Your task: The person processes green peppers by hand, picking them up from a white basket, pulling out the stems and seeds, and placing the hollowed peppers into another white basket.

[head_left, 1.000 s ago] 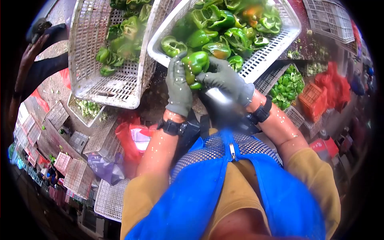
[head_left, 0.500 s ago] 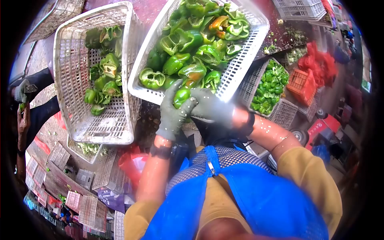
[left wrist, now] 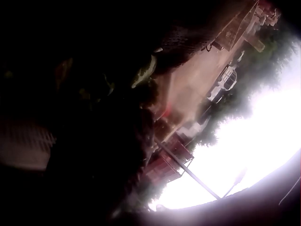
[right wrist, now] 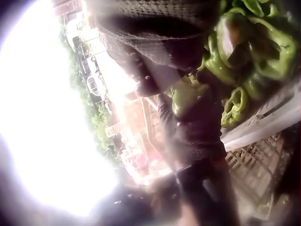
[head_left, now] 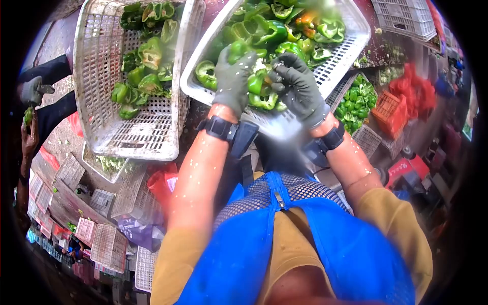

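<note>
In the head view, the gloved left hand point(head_left: 234, 81) holds a green pepper point(head_left: 237, 51) at its fingertips, over the near side of a white crate point(head_left: 190, 76). To its right, the gloved right hand point(head_left: 301, 90) has its fingers curled, with nothing plainly visible in them. An opened pepper piece point(head_left: 255, 82) shows between the hands; whether it is held or lies in the crate is unclear. The right wrist view shows a green pepper piece point(right wrist: 184, 100) against the left glove point(right wrist: 200, 136), beside the dark right glove point(right wrist: 155, 28). The left wrist view is very dark.
A second crate point(head_left: 170, 122) with halved peppers stands at the left. Whole-looking green peppers point(head_left: 356, 105) fill a crate at the right, near an orange basket point(head_left: 386, 108) and red bags point(head_left: 414, 94). Another person's gloved hand point(head_left: 34, 91) shows at the far left.
The hands were together around a green pepper below the crate edge; now they are apart and further over the crate. The head view has shifted.
</note>
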The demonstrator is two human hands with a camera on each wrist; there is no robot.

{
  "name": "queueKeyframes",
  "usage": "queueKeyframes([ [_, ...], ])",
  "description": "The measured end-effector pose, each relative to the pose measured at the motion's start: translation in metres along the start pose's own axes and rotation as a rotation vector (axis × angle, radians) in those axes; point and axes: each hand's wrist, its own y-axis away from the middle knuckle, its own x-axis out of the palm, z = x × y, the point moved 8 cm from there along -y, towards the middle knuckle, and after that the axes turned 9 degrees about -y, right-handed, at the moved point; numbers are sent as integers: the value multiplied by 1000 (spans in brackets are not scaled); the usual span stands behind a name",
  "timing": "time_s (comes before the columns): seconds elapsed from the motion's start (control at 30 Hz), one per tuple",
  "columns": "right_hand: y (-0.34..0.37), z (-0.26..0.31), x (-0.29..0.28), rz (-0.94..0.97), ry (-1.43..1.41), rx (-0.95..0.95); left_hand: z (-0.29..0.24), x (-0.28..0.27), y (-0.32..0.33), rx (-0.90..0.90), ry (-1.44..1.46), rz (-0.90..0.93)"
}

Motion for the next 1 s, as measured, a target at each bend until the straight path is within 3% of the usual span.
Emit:
queueKeyframes([
  [0.13, -22, 1, 8, -73, 391, -18, -17, 1, -11, 94, -4, -55],
  [0.2, -25, -9, 9, -84, 633, 80, -32, -1, -14, 357, -402, -54],
  [0.3, -19, -19, 27, 9, 876, 182, -64, 6, 0, 613, -751, 17],
  [0.33, -19, -24, 14, 36, 858, 224, -68, 11, 5, 672, -801, 31],
  [0.4, -13, -18, 18, -129, 815, 129, -71, 17, 17, 681, -779, 92],
  [0.47, -12, -13, 19, -213, 345, 38, -69, 13, 24, 743, -730, 96],
  [0.53, -7, -17, 33, -80, -115, 202, -81, 3, 34, 869, -619, 86],
  [0.57, -3, -18, 32, -46, -188, 186, -88, 2, 36, 864, -621, 84],
  [0.63, 3, -25, 36, -11, -264, 173, -112, -7, 38, 827, -675, -90],
  [0.7, 5, -26, 34, -84, 383, 81, -143, -23, 41, 887, -944, -27],
  [0.73, 9, -37, 21, -9, 643, 268, -163, -39, 41, 964, -1024, 52],
  [0.8, 29, -73, 61, 500, 1415, 126, -144, -124, -9, 540, -837, -36],
  [0.83, 30, -96, 52, 381, 1274, 296, -157, -122, -6, 791, -973, -94],
  [0.87, 31, -122, 34, 264, 1124, 457, -119, -224, -52, 228, -1172, -341],
  [0.9, 30, -145, 9, 323, 1190, 368, -102, -264, -63, 46, -1309, -471],
  [0.97, 21, -175, -4, 378, 1252, 276, -27, -350, -88, -74, -796, -602],
  [1.0, 21, -189, 18, 570, 1535, 134, 5, -381, -103, -76, -799, -593],
])
